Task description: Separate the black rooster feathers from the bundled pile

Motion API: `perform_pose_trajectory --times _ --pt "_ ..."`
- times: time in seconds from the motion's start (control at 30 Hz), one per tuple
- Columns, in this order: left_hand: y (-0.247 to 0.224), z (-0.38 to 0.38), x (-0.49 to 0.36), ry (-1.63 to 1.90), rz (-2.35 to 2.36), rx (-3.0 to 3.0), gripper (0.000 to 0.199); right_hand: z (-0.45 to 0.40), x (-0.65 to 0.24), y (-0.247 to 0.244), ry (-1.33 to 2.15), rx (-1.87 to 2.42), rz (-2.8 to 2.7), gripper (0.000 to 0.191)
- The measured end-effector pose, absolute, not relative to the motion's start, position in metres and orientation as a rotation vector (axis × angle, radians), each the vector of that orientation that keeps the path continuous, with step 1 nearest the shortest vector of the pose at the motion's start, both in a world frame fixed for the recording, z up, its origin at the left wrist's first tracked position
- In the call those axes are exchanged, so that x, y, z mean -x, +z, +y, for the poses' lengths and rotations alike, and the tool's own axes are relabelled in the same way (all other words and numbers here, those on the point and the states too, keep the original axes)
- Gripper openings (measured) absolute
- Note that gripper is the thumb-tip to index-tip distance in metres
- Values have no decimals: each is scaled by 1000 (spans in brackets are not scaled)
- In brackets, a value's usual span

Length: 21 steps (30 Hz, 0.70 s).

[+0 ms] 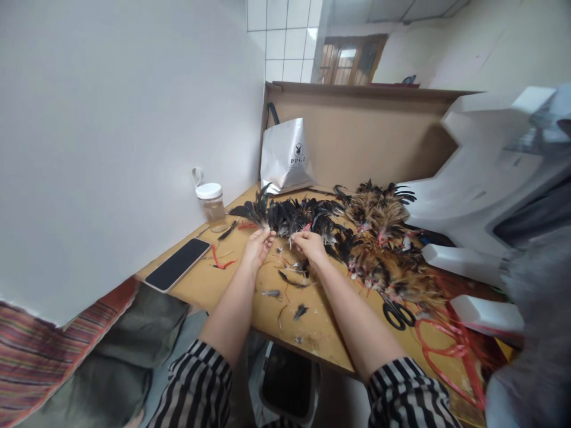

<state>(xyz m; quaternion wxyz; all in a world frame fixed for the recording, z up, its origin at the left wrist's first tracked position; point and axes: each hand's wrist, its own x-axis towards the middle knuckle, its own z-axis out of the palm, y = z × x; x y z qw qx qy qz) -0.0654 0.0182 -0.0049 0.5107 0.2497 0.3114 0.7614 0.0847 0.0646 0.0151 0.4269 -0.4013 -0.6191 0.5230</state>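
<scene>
My left hand (pixel 259 246) is closed around the pale quill ends of a bunch of black feathers (pixel 253 209), whose dark plumes fan up and to the left. To its right, my right hand (pixel 309 245) pinches what looks like a black feather (pixel 292 227) by its quill, partly hidden by the fingers. Just behind both hands lies a heap of black feathers (pixel 307 208). Brown feather bundles (pixel 379 217), tied with pinkish-red strips, are piled on the right.
A phone (pixel 178 264) and a lidded jar (pixel 213 208) are on the left, below the white wall. Black-handled scissors (pixel 398 314) and red plastic ribbon (pixel 459 348) lie on the right. A silver bag (pixel 286 157) leans at the back against cardboard (pixel 370 131). Beneath the table edge is a dark bin (pixel 288 380).
</scene>
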Motion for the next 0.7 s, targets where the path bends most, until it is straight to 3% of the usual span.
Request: perform_pose_trajectory --times 0.27,0.7 --pt "-16 21 48 1549 1041 -889 28 62 -77 7 1256 859 -1329 24" --pt "-15 19 42 1467 977 -880 27 58 -68 2 1249 825 -1236 23"
